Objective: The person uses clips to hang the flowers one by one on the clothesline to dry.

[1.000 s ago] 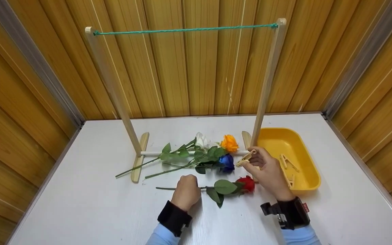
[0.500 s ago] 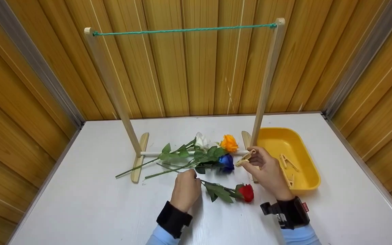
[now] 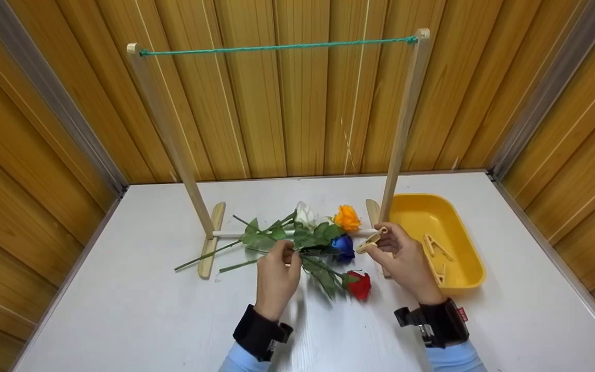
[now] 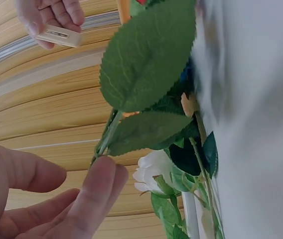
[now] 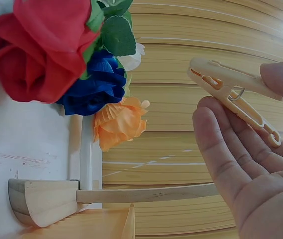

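Note:
My left hand holds the red rose by its stem, just behind the leaves. In the left wrist view, green leaves rise past the fingertips, and the fingers hide part of the stem. The bloom points right and toward me, below the blue rose. My right hand pinches a cream clothespin between thumb and fingers, beside the tray. Its thumb presses one leg of the clothespin. An orange rose and a white rose lie behind the blue one, stems to the left.
A wooden frame with two posts carries a green cord across its top. Its white crossbar runs under the roses. The yellow tray at right holds clothespins. Wood-patterned walls surround the white table.
My left hand has lifted the red rose off the table and turned it, swinging its stem end away from me and the bloom slightly left. The right hand with the clothespin has stayed still.

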Available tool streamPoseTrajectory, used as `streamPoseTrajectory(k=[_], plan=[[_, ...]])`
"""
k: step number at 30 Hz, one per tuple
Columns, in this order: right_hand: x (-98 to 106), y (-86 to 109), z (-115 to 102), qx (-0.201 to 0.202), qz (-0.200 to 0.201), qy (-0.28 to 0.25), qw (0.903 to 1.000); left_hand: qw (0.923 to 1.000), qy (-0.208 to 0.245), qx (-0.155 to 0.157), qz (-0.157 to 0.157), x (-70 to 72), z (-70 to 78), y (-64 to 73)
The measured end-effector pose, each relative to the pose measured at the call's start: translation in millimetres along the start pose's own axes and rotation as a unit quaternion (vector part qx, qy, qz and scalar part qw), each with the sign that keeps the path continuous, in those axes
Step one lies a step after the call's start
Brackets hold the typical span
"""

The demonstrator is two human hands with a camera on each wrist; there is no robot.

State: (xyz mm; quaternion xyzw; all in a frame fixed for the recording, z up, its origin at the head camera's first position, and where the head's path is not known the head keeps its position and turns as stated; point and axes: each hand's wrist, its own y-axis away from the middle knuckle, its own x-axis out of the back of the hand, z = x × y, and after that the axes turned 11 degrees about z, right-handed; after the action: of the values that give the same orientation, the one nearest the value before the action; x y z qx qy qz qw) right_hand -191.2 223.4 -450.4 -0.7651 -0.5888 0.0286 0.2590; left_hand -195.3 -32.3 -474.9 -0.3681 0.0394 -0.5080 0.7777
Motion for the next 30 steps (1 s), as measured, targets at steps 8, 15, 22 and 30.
streamPoseTrajectory(k=[8, 15, 22, 30], plan=[[2.7, -0.6, -1.6, 0.001, 0.001, -0.001, 1.0000, 0.9968, 0.071, 0.037, -0.002, 1.6, 11.7, -4.9], [4.3, -1.9, -4.3, 0.002, -0.002, -0.015, 0.9999, 0.9981, 0.059, -0.013, -0.003, -0.8, 21.3, -18.5], [1.6, 0.0, -1.3, 0.015, -0.004, -0.040, 0.9991, 0.9942, -0.005, -0.107, -0.008, -6.0, 26.5, -34.5], [0.0, 2.9, -1.6, 0.009, -0.007, -0.060, 0.9981, 0.9942, -0.002, -0.102, -0.034, -5.0, 43.7, -45.9]])
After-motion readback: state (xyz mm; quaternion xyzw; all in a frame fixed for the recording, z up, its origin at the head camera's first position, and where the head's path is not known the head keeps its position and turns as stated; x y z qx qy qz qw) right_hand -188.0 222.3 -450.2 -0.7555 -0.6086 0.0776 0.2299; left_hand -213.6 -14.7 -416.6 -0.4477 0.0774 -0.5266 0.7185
